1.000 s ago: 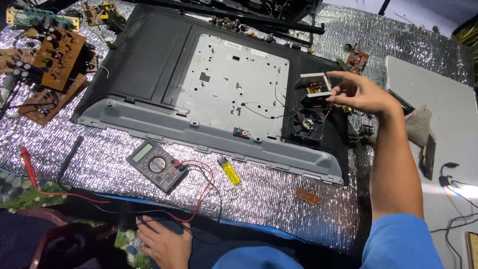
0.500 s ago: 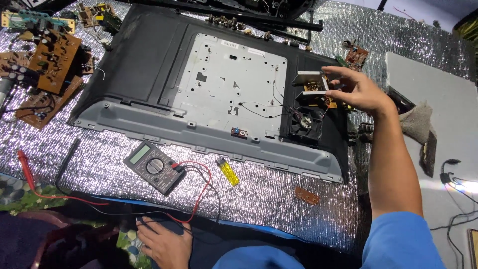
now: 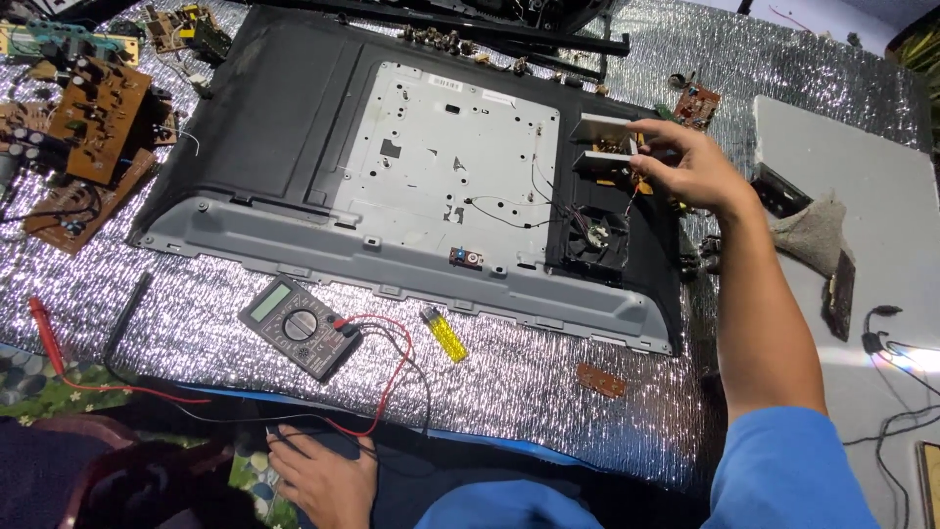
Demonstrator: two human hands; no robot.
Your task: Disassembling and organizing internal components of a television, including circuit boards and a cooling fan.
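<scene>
the small circuit board with two pale heat sinks sits at the right edge of the opened tv back panel, above the fan. right hand seems to pinch it, apparently lifting it out; a steady pull comes next. left hand rests flat, holding nothing, at the near edge.

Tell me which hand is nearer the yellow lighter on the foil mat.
Left. The left hand rests at the near edge, just below the yellow lighter; the right hand is far up at the small circuit module.

crinkled shiny foil mat, matt metal plate
</scene>
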